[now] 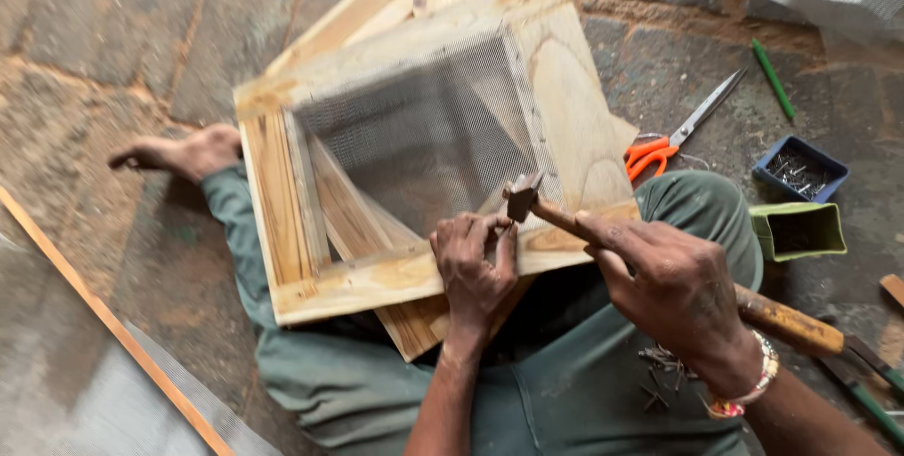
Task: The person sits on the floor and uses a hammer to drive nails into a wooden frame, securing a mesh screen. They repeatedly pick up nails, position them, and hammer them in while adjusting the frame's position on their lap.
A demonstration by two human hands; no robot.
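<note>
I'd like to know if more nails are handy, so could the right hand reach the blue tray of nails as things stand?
Probably yes: the blue tray of nails lies open on the stone floor beyond the right hand, with only a green container between. But that hand grips the hammer, so it isn't free.

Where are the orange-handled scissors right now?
In the head view, the scissors lie on the stone floor right of the wooden frame, between it and the blue tray of nails.

Bare stone floor (pixel 113 32) lying open beyond the square wooden mesh frame (pixel 377 277); orange-handled scissors (pixel 673 141), blue nail tray (pixel 800 171), green box (pixel 799 230) crowding its right edge.
</note>
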